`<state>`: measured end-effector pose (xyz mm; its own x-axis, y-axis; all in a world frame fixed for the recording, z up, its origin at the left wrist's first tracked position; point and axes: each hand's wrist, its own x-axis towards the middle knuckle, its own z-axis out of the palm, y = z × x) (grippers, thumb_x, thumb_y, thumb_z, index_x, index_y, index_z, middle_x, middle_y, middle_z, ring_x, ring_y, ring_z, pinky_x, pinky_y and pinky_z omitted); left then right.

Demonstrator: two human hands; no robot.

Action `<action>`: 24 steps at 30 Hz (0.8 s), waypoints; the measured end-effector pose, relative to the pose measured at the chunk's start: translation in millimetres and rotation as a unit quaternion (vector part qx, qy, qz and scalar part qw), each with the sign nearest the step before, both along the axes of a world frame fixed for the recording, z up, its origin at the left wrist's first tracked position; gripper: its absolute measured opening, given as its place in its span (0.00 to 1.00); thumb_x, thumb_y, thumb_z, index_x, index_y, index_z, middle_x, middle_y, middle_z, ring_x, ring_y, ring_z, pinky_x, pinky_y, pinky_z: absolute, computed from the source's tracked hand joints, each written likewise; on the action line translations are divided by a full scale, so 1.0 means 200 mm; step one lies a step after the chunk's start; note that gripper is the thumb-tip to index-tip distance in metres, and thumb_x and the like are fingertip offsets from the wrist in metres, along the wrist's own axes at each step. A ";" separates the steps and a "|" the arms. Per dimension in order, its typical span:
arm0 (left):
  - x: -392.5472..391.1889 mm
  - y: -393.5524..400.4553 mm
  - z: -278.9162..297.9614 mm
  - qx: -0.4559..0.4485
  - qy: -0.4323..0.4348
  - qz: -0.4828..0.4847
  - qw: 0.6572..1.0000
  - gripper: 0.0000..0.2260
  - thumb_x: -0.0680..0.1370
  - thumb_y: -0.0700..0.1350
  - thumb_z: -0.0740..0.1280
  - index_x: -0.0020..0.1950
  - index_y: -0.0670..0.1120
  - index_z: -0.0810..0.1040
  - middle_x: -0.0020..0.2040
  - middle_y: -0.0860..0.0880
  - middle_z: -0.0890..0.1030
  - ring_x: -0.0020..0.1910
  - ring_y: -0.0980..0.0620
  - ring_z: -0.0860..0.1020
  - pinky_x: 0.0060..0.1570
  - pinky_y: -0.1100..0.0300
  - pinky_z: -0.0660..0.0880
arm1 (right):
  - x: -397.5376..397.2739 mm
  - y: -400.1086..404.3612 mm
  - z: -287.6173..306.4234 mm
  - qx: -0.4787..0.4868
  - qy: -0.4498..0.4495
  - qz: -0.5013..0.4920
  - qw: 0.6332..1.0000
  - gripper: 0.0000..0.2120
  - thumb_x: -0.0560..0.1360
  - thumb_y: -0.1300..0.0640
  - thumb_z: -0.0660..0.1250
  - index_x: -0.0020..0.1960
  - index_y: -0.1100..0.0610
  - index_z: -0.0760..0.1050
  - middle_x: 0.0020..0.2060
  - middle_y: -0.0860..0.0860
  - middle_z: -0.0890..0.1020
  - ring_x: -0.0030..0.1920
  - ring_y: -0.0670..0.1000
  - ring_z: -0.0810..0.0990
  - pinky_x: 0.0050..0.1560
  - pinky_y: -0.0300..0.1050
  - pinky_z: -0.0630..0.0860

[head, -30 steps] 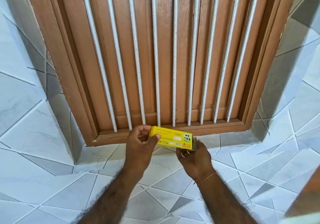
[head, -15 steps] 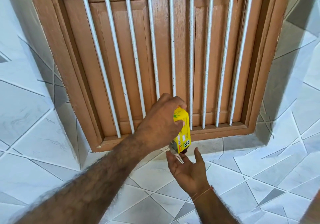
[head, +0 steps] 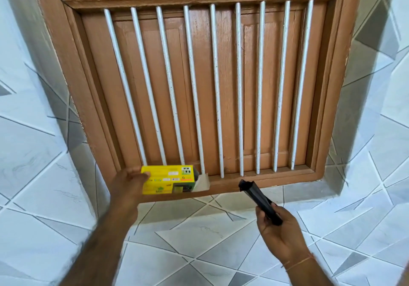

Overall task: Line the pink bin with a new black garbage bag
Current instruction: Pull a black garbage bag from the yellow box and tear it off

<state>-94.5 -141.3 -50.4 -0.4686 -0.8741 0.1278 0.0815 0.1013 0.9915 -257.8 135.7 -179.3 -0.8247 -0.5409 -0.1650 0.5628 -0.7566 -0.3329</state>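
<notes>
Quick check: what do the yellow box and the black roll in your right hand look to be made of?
The yellow box looks like printed cardboard: flat panels, and an open grey-white end flap. The black roll in the right hand looks like thin plastic film wound tightly, with a slight sheen; likely garbage bags.

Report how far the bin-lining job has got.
Done: a rolled black garbage bag is out of the yellow box, whose end flap hangs open. In hand: right hand grips the roll; left hand rests the box on the window sill. Left: unrolling and fitting; no pink bin is in view.
</notes>
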 end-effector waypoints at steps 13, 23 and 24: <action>-0.41 0.06 -0.51 -0.014 -0.134 0.043 0.990 0.04 0.74 0.40 0.69 0.38 0.43 0.79 0.42 0.42 0.81 0.44 0.44 0.78 0.45 0.56 0.68 | 0.07 0.14 0.11 0.207 0.152 -0.036 0.966 0.15 0.74 0.73 0.63 0.50 0.54 0.72 0.31 0.53 0.83 0.34 0.53 0.81 0.34 0.44 0.82; -0.26 0.46 -0.37 -0.267 -0.185 -0.330 0.887 0.16 0.73 0.55 0.70 0.58 0.51 0.79 0.52 0.58 0.80 0.53 0.59 0.77 0.54 0.62 0.71 | 0.21 -0.01 0.16 0.354 0.267 0.003 0.896 0.23 0.71 0.70 0.71 0.61 0.51 0.72 0.46 0.59 0.78 0.45 0.55 0.80 0.40 0.48 0.80; -0.27 0.48 -0.38 -0.284 -0.205 -0.357 0.866 0.15 0.74 0.55 0.70 0.57 0.51 0.80 0.49 0.58 0.80 0.50 0.59 0.77 0.51 0.63 0.71 | 0.22 -0.04 0.16 0.345 0.268 0.019 0.899 0.23 0.72 0.70 0.70 0.61 0.50 0.72 0.46 0.59 0.79 0.45 0.55 0.80 0.40 0.47 0.80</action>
<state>-148.9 -45.2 -126.3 -0.9713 -0.1942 0.1375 -0.0229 0.6516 0.7582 -214.7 128.1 -148.1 -0.8689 -0.4918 -0.0566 0.2023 -0.2484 -0.9473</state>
